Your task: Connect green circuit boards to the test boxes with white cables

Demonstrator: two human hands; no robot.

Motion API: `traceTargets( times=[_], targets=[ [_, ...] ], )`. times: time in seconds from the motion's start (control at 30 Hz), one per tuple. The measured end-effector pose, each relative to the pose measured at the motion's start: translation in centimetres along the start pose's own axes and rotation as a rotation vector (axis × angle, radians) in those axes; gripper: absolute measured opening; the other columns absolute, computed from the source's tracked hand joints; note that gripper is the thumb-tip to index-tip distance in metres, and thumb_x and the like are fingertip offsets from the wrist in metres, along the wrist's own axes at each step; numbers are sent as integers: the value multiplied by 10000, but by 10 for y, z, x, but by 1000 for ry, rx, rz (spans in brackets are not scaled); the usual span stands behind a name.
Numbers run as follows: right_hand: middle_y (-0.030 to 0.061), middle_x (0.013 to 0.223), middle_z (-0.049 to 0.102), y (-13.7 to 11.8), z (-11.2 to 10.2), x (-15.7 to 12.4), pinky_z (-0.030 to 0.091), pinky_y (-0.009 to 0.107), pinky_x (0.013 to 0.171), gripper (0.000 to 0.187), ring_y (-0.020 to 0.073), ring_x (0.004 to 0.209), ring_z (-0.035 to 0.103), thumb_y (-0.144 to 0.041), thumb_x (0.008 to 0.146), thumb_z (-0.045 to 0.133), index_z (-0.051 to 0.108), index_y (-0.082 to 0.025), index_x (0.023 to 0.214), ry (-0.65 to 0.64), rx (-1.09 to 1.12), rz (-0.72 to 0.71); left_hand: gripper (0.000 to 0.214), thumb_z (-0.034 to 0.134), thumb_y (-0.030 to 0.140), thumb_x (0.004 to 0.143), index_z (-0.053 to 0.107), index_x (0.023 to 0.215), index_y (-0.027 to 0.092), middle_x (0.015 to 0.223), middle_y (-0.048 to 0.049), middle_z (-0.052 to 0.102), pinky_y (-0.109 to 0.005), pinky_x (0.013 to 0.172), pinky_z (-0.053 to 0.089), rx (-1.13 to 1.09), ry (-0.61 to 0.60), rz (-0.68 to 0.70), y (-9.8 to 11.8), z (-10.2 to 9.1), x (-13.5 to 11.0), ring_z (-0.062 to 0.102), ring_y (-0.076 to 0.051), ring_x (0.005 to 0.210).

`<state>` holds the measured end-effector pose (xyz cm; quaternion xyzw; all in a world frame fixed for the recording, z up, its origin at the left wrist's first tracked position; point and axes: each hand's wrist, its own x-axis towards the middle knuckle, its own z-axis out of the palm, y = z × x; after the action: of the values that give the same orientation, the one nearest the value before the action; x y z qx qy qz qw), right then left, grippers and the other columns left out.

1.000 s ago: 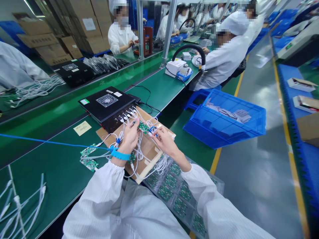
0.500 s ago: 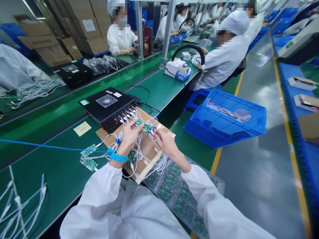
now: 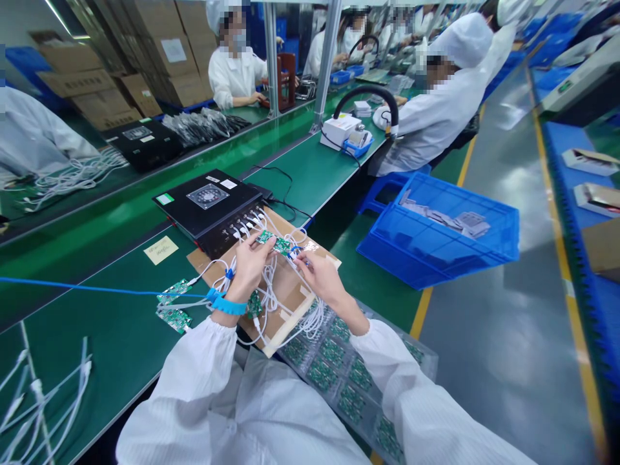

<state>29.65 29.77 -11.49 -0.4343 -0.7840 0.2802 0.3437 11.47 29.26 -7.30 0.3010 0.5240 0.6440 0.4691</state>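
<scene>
1. Left grip pinching green circuit board, mid-frame.
2. Right grip at board's right end, beside white cable; can't tell if closed on it.
3. Black box on surface, left of center.

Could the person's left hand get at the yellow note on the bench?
Probably yes: the yellow note lies uncovered on the bench beside the black box. But the left hand holds a green circuit board, which it would likely have to release first.
</scene>
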Motion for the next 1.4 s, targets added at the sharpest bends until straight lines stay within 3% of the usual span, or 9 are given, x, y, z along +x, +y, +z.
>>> traceTargets(
  times=[0.4,0.7,1.07,1.23,1.4],
  targets=[
    [69,973,769,3,1,-2,484,305,747,155,205,802,701,-269,1009,589,730,-205,1015,-12,-131,-94,496,933,284,610,726,1030,122,913,-69,732,-337,726,621,76,-19,-26,5,-5,-2,702,-182,762],
    [72,919,749,2,5,-4,463,294,719,153,202,777,679,-225,1015,555,702,-189,990,27,-127,-122,487,928,356,609,732,987,119,887,-54,711,-252,662,595,88,-84,-25,5,-7,-6,681,-152,761],
    [82,898,749,-2,10,-3,465,307,718,200,214,762,680,-229,1024,516,701,-179,968,39,-148,-108,454,929,382,601,708,907,130,884,-50,700,-252,645,587,58,-90,-16,-2,-7,-7,670,-146,744],
    [70,887,757,-7,7,-2,485,309,726,159,210,752,688,-230,997,558,707,-195,954,-4,-39,-44,423,924,357,620,715,907,127,875,-57,712,-271,660,586,79,-97,-42,-2,-10,-5,675,-156,739],
    [50,875,754,-4,-15,6,507,290,632,234,174,656,664,-426,987,587,679,-210,989,-16,126,150,329,895,294,656,736,891,128,852,-71,737,-277,695,566,189,-94,27,0,-15,0,683,-173,756]
  ],
)
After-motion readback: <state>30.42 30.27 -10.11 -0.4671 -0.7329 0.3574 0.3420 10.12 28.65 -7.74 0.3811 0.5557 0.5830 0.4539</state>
